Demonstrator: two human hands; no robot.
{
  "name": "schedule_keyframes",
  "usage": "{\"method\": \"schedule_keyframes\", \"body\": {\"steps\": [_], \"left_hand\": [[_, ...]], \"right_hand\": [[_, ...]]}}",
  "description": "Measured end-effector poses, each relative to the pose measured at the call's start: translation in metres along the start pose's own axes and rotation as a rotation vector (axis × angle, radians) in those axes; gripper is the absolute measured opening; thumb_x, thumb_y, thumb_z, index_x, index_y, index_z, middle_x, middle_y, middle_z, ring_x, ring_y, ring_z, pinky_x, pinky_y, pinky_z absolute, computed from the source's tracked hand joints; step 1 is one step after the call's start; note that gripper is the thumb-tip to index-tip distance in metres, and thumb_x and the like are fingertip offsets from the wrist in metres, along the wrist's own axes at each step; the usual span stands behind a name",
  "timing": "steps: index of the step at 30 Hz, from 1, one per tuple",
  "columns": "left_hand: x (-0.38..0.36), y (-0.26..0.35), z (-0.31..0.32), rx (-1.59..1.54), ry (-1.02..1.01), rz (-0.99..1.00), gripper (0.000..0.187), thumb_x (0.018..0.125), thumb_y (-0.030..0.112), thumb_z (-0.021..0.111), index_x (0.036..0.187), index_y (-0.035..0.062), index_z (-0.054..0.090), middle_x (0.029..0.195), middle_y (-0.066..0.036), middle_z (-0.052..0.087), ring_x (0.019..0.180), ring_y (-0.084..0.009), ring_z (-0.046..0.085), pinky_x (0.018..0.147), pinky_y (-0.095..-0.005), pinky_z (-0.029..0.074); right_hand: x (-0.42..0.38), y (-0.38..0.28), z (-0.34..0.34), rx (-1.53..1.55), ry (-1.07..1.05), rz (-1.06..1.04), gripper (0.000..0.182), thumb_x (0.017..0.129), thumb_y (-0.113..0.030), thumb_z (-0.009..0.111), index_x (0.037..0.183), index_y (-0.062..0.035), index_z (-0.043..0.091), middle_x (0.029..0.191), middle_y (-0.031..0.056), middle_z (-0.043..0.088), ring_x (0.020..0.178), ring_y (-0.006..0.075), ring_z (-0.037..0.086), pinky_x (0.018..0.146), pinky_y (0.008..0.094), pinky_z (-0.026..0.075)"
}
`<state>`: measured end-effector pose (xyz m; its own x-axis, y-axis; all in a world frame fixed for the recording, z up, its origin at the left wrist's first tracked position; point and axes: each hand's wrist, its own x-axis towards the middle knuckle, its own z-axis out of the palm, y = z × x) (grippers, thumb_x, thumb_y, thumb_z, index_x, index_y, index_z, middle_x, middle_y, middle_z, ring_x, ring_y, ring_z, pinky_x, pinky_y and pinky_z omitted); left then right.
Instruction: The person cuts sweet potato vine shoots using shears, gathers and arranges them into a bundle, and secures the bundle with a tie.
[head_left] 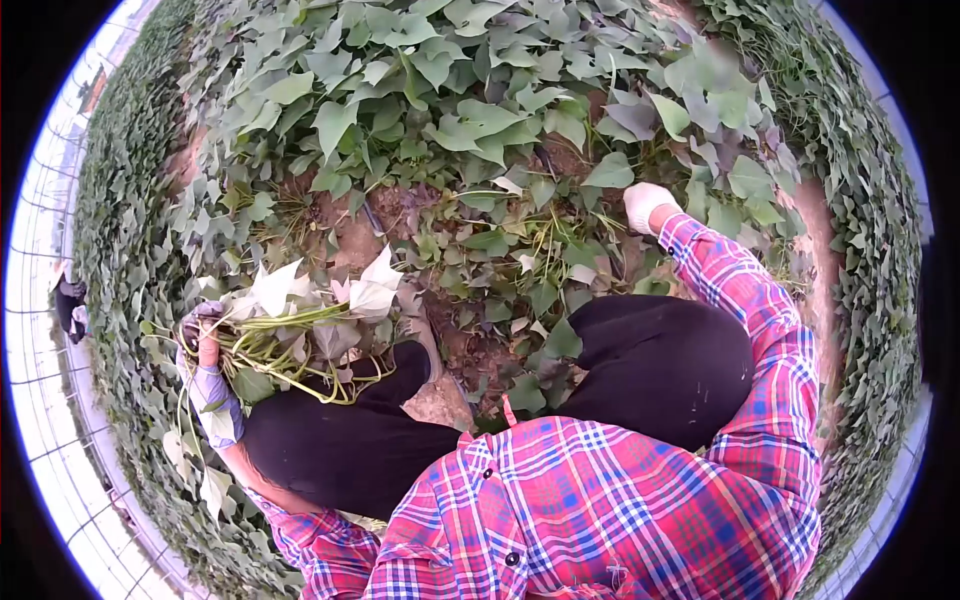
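My left hand (203, 325), in a dirty glove, is out at the left beside my knee. It is closed round a bunch of cut sweet potato vines (290, 335); their stems point right, pale leaf undersides show, and a few strands hang below the wrist. My right hand (648, 207), in a whitish glove, reaches forward at the right into the growing sweet potato plants (540, 235). Its fingers look curled in against the stems and leaves; what they grip, if anything, is hidden by the hand and foliage.
Dense leafy vines (440, 60) cover the bed ahead, with bare soil (355, 240) showing between stems. A dark irrigation hose (373, 220) peeks out. My bent knees (660, 360) flank a thinned patch. A soil furrow (815, 260) runs at the right; a dark bundle (70, 305) lies far left.
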<state>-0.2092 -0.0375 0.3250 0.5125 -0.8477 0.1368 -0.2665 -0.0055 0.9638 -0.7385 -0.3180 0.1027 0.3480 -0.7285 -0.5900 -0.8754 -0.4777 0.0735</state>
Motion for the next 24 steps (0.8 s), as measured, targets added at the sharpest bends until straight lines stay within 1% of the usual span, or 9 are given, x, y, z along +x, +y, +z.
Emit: {"method": "schedule_keyframes", "body": {"steps": [2, 5, 7, 11, 14, 17, 18, 20, 24], "left_hand": [[-0.002, -0.002, -0.006, 0.021, -0.007, -0.047, 0.029, 0.086, 0.021, 0.067, 0.107, 0.0022, 0.062, 0.105, -0.008, 0.064, 0.099, -0.0177, 0.059, 0.089, -0.0313, 0.046], [-0.001, 0.007, 0.029, 0.023, -0.013, -0.038, 0.025, 0.086, 0.017, 0.065, 0.105, 0.0010, 0.062, 0.099, -0.006, 0.064, 0.094, -0.0159, 0.058, 0.088, -0.0291, 0.044], [-0.011, 0.031, 0.028, -0.094, 0.035, -0.103, 0.020, 0.088, 0.015, 0.063, 0.102, 0.0008, 0.063, 0.096, -0.005, 0.064, 0.090, -0.0139, 0.058, 0.085, -0.0273, 0.044], [-0.021, 0.033, 0.053, -0.197, -0.053, 0.055, 0.018, 0.088, 0.010, 0.061, 0.104, 0.0023, 0.061, 0.093, -0.005, 0.065, 0.087, -0.0135, 0.060, 0.081, -0.0260, 0.048], [-0.026, 0.043, 0.063, -0.162, -0.021, 0.132, 0.015, 0.088, 0.009, 0.062, 0.102, 0.0033, 0.062, 0.091, -0.003, 0.066, 0.082, -0.0108, 0.060, 0.075, -0.0238, 0.049], [-0.030, 0.081, 0.092, -0.241, -0.001, 0.212, 0.016, 0.089, 0.015, 0.061, 0.101, 0.0039, 0.063, 0.088, -0.001, 0.065, 0.077, -0.0081, 0.059, 0.070, -0.0225, 0.048], [-0.041, 0.099, 0.090, -0.237, 0.003, 0.239, 0.016, 0.090, 0.015, 0.061, 0.101, 0.0035, 0.063, 0.088, -0.001, 0.065, 0.076, -0.0075, 0.058, 0.069, -0.0217, 0.047], [-0.045, 0.120, 0.105, -0.227, -0.088, 0.298, 0.015, 0.090, 0.013, 0.059, 0.099, 0.0016, 0.062, 0.088, -0.001, 0.065, 0.078, -0.0078, 0.057, 0.073, -0.0225, 0.046], [-0.055, 0.146, 0.155, -0.434, -0.104, 0.383, 0.017, 0.088, 0.012, 0.064, 0.102, 0.0029, 0.060, 0.090, 0.000, 0.063, 0.082, -0.0081, 0.057, 0.073, -0.0227, 0.046]], "right_hand": [[-0.005, 0.004, -0.004, 0.039, 0.023, 0.049, 0.020, 0.071, -0.012, 0.062, 0.085, -0.0007, 0.070, 0.091, 0.0208, 0.066, 0.088, 0.0345, 0.064, 0.077, 0.0403, 0.052], [-0.006, 0.010, 0.035, 0.126, 0.096, 0.155, 0.018, 0.075, -0.008, 0.056, 0.084, -0.0007, 0.070, 0.090, 0.0218, 0.066, 0.087, 0.0353, 0.065, 0.077, 0.0416, 0.053], [-0.028, 0.001, 0.009, 0.120, 0.144, 0.217, 0.021, 0.077, -0.007, 0.055, 0.090, -0.0015, 0.070, 0.096, 0.0204, 0.066, 0.092, 0.0343, 0.065, 0.080, 0.0418, 0.052], [-0.039, -0.006, 0.038, 0.067, 0.175, 0.201, 0.023, 0.080, -0.013, 0.054, 0.094, -0.0052, 0.071, 0.099, 0.0174, 0.067, 0.095, 0.0312, 0.065, 0.084, 0.0408, 0.051], [-0.089, -0.036, -0.034, -0.082, 0.195, -0.004, 0.029, 0.082, -0.024, 0.058, 0.100, -0.0045, 0.068, 0.103, 0.0169, 0.066, 0.097, 0.0303, 0.063, 0.083, 0.0387, 0.050], [-0.121, -0.066, -0.124, 0.485, 0.496, -0.349, 0.054, 0.081, -0.038, 0.064, 0.118, 0.0015, 0.057, 0.109, 0.0179, 0.064, 0.105, 0.0273, 0.060, 0.091, 0.0331, 0.046], [-0.146, -0.091, -0.166, 0.797, 0.529, -0.503, 0.055, 0.084, -0.031, 0.064, 0.126, 0.0018, 0.051, 0.113, 0.0174, 0.062, 0.106, 0.0243, 0.060, 0.093, 0.0315, 0.044], [-0.203, -0.135, -0.225, 1.162, 0.323, -0.841, 0.070, 0.085, -0.020, 0.061, 0.144, -0.0055, 0.026, 0.132, 0.0151, 0.047, 0.120, 0.0215, 0.048, 0.100, 0.0336, 0.039], [-0.275, -0.201, -0.255, 0.795, 0.600, -1.136, 0.093, 0.076, -0.025, 0.073, 0.146, -0.0020, 0.016, 0.139, 0.0217, 0.040, 0.131, 0.0270, 0.038, 0.106, 0.0320, 0.033]]}}
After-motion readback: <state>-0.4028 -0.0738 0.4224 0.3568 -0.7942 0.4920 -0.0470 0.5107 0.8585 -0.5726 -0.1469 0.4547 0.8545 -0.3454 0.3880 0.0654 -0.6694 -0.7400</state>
